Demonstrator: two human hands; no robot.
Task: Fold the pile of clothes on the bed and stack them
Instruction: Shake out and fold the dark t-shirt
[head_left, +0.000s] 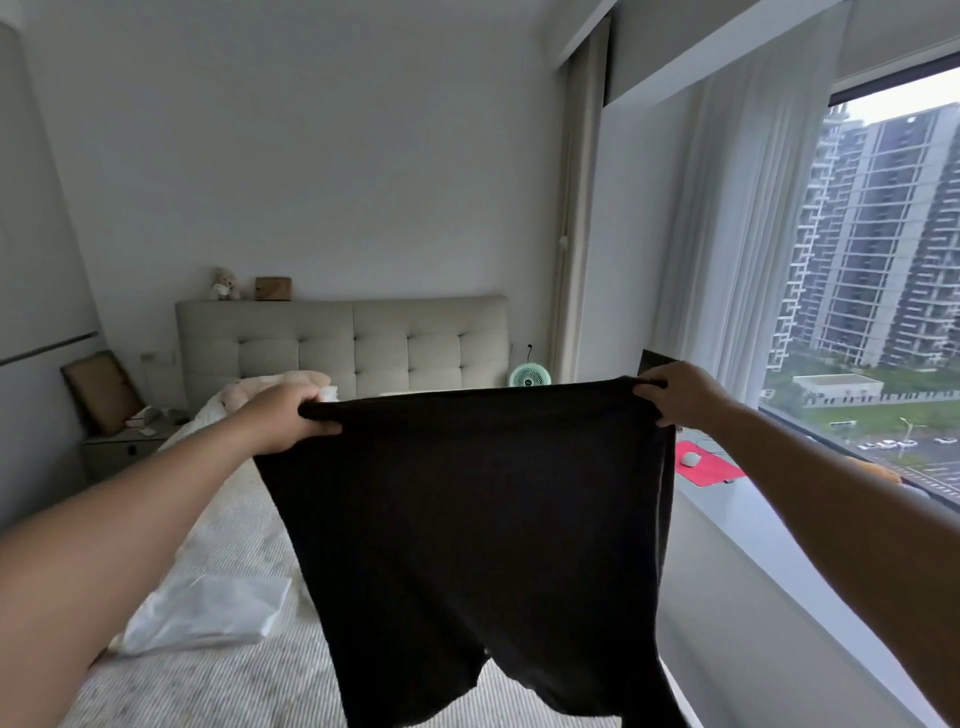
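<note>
While the left hand (283, 418) and right hand (680, 392) are each pinching a top corner of the black shorts (467, 519), stretching them in the air over the bed (234, 675), the spreading step is running, and lowering them flat for folding is probably coming next.

I saw a bedroom in a home, high up in a tall building. There was a bed (249, 525) with a soft padded headboard (343, 343). A teddy bear (225, 284) sat on top of it. White curtains (737, 218) hung by a big window (893, 291), and tall flats stood outside.
</note>
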